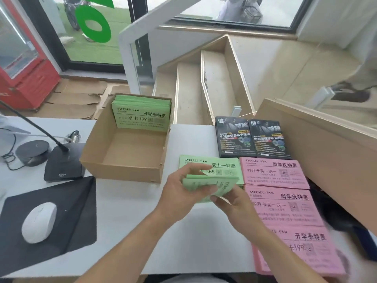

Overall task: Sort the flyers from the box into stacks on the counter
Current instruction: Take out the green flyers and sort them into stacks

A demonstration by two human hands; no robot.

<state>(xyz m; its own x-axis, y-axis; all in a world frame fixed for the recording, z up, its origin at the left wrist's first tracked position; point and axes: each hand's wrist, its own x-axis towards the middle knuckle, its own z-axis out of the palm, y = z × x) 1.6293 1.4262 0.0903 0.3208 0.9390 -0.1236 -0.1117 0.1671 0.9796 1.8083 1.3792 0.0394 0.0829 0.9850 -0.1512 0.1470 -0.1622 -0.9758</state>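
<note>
The white bench (130, 231) fills the lower frame. At centre left sits the open brown cardboard box (124, 148), green flyers (140, 115) leaning inside. At centre, both hands, left (183, 193) and right (234, 203), grip a green flyer bundle (208, 184) beside pink stacks (285, 205).

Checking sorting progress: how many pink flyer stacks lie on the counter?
3, in a column at the right: far pink stack, middle pink stack, near pink stack, partly under the right forearm.

White counter (132, 201): cardboard box (122, 158), flyer stacks (277, 174), mouse pad (67, 211), microphone base (63, 164), round puck (32, 152).
</note>
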